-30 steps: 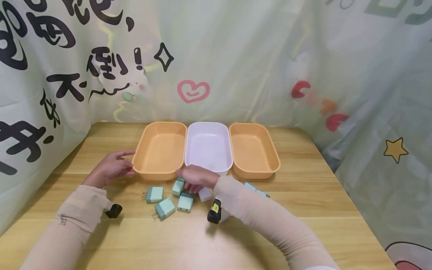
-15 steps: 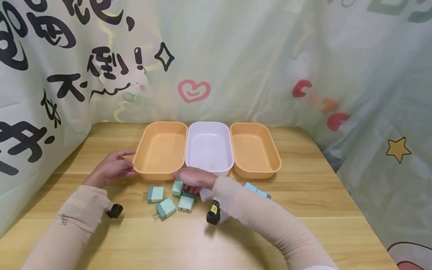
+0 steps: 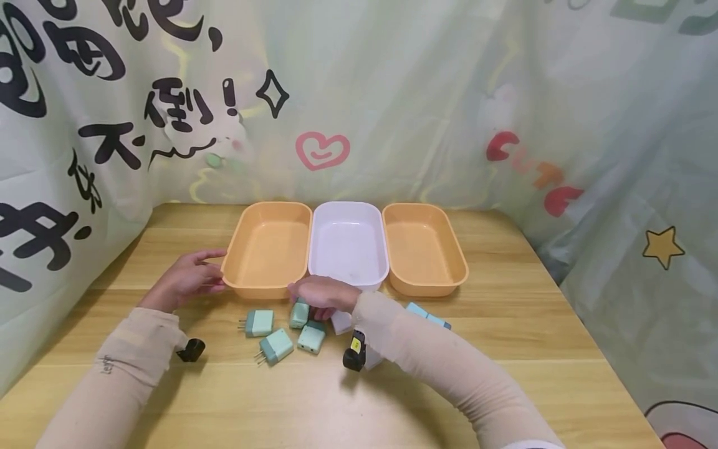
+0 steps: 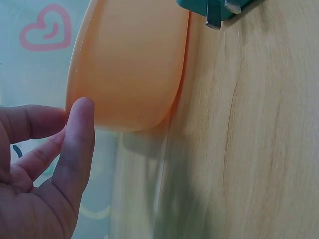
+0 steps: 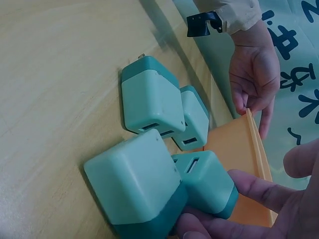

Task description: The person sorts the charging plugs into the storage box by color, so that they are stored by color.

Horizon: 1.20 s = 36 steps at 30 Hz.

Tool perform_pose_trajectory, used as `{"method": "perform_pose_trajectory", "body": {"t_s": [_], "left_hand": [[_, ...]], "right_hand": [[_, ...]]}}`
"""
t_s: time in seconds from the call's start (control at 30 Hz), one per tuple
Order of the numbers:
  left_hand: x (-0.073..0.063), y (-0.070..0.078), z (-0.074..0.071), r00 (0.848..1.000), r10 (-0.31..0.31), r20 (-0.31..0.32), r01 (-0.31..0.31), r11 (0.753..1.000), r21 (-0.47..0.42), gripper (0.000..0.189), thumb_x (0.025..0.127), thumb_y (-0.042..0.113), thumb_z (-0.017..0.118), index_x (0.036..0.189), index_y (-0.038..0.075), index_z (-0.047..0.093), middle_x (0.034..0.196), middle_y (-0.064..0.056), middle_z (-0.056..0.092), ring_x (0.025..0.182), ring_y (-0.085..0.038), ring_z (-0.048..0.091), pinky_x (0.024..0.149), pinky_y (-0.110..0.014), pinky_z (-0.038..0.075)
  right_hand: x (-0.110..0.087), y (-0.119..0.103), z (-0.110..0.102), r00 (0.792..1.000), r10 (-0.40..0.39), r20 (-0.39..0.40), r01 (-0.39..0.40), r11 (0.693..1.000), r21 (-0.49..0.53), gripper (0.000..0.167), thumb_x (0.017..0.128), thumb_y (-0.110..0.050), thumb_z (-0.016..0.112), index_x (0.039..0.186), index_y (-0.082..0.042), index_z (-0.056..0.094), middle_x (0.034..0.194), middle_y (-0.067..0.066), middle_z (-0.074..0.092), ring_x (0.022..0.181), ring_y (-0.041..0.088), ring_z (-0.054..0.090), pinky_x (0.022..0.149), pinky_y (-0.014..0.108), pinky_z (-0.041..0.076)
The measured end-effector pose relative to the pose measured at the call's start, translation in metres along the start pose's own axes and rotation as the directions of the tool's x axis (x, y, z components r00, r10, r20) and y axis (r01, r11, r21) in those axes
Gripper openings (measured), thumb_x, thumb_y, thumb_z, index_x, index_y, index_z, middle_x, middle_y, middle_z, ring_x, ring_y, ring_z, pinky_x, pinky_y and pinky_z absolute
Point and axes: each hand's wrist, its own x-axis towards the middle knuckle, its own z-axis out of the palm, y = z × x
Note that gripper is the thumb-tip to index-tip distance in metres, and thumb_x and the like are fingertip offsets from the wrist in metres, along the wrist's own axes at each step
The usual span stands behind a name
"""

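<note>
My left hand (image 3: 187,279) touches the left end of an orange tray (image 3: 273,249), its fingers fairly straight; in the left wrist view the thumb lies against the tray's wall and a finger meets the rim. My right hand (image 3: 322,292) reaches down in front of the trays. Its fingertips pinch a mint-green plug charger (image 5: 202,181) with a teal end, tilted beside another charger (image 5: 134,184). Two more chargers lie to the left, a charger (image 3: 259,323) with its prongs facing left and a charger (image 3: 276,347) in front of it.
A white tray (image 3: 349,246) and a second orange tray (image 3: 424,249) stand in the row. Blue blocks (image 3: 429,316) and a whitish block (image 3: 341,322) lie partly hidden by my right arm. A printed curtain (image 3: 404,112) hangs behind the table (image 3: 252,405).
The charger at my right fingertips has shifted slightly right and tilted, and the charger in front of it has turned a little. My left hand has stayed at the orange tray.
</note>
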Motion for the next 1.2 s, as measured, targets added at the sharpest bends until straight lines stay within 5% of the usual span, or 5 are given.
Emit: {"method": "perform_pose_trajectory", "body": {"t_s": [0.27, 0.43, 0.57, 0.7, 1.2], "left_hand": [[-0.001, 0.000, 0.001, 1.000, 0.003, -0.012, -0.003, 1.000, 0.020, 0.058, 0.098, 0.001, 0.046, 0.151, -0.002, 0.024, 0.102, -0.013, 0.062, 0.083, -0.015, 0.065, 0.082, -0.034, 0.059], [-0.002, 0.001, 0.001, 1.000, 0.011, -0.013, -0.010, 1.000, 0.029, 0.058, 0.097, 0.001, 0.046, 0.151, -0.003, 0.025, 0.103, -0.015, 0.062, 0.083, -0.016, 0.065, 0.082, -0.034, 0.059], [-0.002, 0.000, 0.001, 1.000, 0.010, -0.009, -0.010, 1.000, 0.025, 0.057, 0.098, 0.001, 0.045, 0.151, -0.003, 0.024, 0.102, -0.014, 0.062, 0.083, -0.016, 0.065, 0.082, -0.034, 0.059], [-0.001, -0.002, 0.001, 1.000, 0.012, -0.007, -0.012, 1.000, 0.018, 0.057, 0.098, 0.001, 0.045, 0.151, -0.003, 0.024, 0.100, -0.013, 0.062, 0.083, -0.016, 0.065, 0.081, -0.033, 0.059], [0.000, -0.002, 0.001, 1.000, 0.008, -0.014, -0.008, 1.000, 0.011, 0.057, 0.098, 0.002, 0.044, 0.151, -0.002, 0.023, 0.104, -0.016, 0.061, 0.084, -0.017, 0.065, 0.082, -0.033, 0.059]], "right_hand": [[-0.003, -0.002, -0.005, 0.998, -0.060, 0.015, 0.060, 0.998, 0.001, 0.031, 0.098, -0.034, 0.045, 0.102, -0.013, 0.067, 0.085, 0.006, 0.060, 0.064, 0.023, 0.059, 0.057, 0.033, 0.056], [-0.005, -0.001, -0.011, 0.990, -0.122, 0.075, 0.113, 0.987, 0.112, 0.019, 0.096, -0.020, 0.048, 0.099, -0.010, 0.064, 0.079, 0.007, 0.056, 0.057, 0.020, 0.052, 0.050, 0.028, 0.050], [-0.007, 0.000, -0.017, 0.979, -0.157, 0.129, 0.130, 0.971, 0.199, 0.012, 0.098, -0.012, 0.049, 0.101, -0.008, 0.060, 0.085, 0.008, 0.054, 0.056, 0.019, 0.049, 0.050, 0.027, 0.047], [-0.008, 0.001, -0.021, 0.971, -0.188, 0.148, 0.161, 0.971, 0.178, 0.005, 0.096, -0.007, 0.055, 0.099, -0.010, 0.056, 0.097, 0.008, 0.052, 0.058, 0.020, 0.050, 0.051, 0.026, 0.047], [-0.002, -0.007, -0.038, 0.960, -0.234, 0.154, 0.200, 0.957, 0.211, 0.038, 0.090, 0.001, 0.062, 0.121, -0.014, 0.048, 0.094, 0.015, 0.059, 0.076, 0.023, 0.060, 0.071, 0.042, 0.059]]}}
